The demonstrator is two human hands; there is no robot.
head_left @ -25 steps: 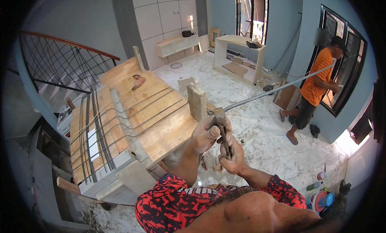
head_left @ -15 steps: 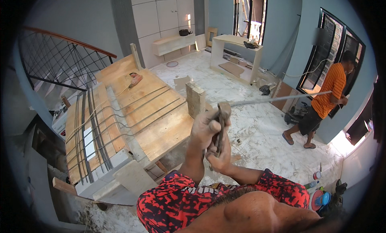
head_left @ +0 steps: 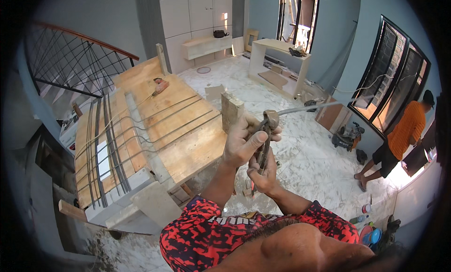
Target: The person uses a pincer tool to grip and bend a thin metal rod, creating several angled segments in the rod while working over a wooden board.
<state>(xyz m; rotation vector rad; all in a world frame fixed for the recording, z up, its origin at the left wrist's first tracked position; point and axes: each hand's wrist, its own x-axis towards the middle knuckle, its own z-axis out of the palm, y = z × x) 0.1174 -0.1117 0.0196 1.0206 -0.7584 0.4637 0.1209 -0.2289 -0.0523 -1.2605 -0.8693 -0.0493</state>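
A dark, worn metal tool with a rounded head and two long handles, looking like pincers [head_left: 265,150], stands nearly upright in front of my chest. My left hand [head_left: 242,143] wraps its upper part just below the head, thumb laid across the front. Lower down, my right hand [head_left: 264,174] closes around the handles. From the tool's head a thin grey steel rod [head_left: 305,106] runs out to the right, its far end blurred. Whether my left fingers also grip the rod is hidden.
At left, a plywood platform [head_left: 188,150] carries several steel rods [head_left: 101,145] and an orange power tool [head_left: 161,85]. A rough block [head_left: 231,110] stands at its right corner. A person in an orange shirt [head_left: 405,131] is at the right, near a compressor-like machine [head_left: 346,136]. Containers [head_left: 373,235] sit lower right.
The tool and both hands have shifted slightly right, and the tool's head has turned. The rod's visible far end has swung left. The other person has moved right and nearer.
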